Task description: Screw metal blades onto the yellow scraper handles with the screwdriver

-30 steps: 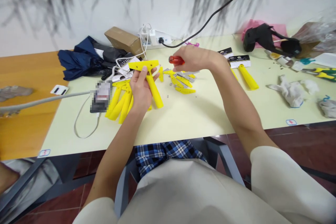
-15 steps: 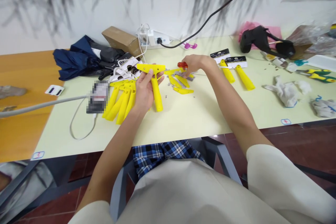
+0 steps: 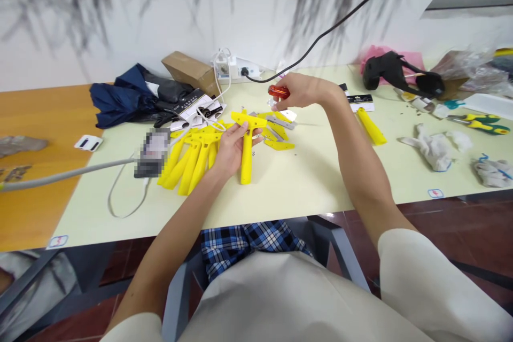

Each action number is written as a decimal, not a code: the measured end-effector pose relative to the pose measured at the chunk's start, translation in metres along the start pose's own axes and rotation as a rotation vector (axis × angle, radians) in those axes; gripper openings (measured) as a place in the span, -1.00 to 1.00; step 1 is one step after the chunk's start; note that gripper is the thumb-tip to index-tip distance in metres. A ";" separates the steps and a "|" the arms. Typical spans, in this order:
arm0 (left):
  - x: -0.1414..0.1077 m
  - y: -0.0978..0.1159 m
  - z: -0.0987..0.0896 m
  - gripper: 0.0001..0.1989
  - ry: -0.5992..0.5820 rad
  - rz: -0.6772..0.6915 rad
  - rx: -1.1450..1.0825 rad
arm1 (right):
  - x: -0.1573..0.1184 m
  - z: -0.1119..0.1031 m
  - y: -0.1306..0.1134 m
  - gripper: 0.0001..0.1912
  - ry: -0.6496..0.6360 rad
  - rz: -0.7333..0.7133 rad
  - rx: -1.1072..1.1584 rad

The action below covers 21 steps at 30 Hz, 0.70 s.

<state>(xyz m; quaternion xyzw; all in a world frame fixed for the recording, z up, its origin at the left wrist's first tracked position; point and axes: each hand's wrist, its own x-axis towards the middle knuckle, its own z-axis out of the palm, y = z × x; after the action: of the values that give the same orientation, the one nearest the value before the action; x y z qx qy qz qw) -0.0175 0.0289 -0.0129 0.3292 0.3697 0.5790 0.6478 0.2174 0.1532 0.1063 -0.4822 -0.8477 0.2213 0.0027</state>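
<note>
My left hand is closed on a yellow T-shaped scraper handle, its crossbar turned away from me. Above the small parts, my right hand grips a red screwdriver handle. Below and around it lie yellow blade covers and grey metal pieces, with tiny screws near the held handle. Several more yellow handles are heaped left of my left hand. One yellow handle lies by a black-and-white card to the right of my right arm.
At the back stand a cardboard box and a power strip with cables. A dark blue umbrella lies left. Rightwards are green-yellow pliers, crumpled white gloves and a black strapped object.
My right hand has lifted with the red screwdriver away from the parts. My left hand and its yellow handle have shifted slightly right and nearer me, and the handle stands more upright in view.
</note>
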 end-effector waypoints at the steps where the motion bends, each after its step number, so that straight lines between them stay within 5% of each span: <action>1: -0.001 0.000 0.001 -0.67 -0.005 -0.005 -0.007 | -0.005 -0.002 -0.010 -0.68 0.043 -0.062 0.036; 8: -0.005 0.005 0.004 -0.68 -0.011 -0.026 -0.046 | -0.016 0.009 -0.056 -0.60 0.132 -0.341 0.117; 21: -0.012 0.011 0.002 -0.61 -0.121 -0.023 -0.046 | -0.023 0.011 -0.072 -0.63 0.135 -0.338 0.154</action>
<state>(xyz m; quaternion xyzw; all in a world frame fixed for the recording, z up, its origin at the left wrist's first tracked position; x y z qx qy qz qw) -0.0222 0.0178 -0.0012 0.3443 0.3204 0.5589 0.6830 0.1690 0.0985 0.1282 -0.3451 -0.8950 0.2491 0.1337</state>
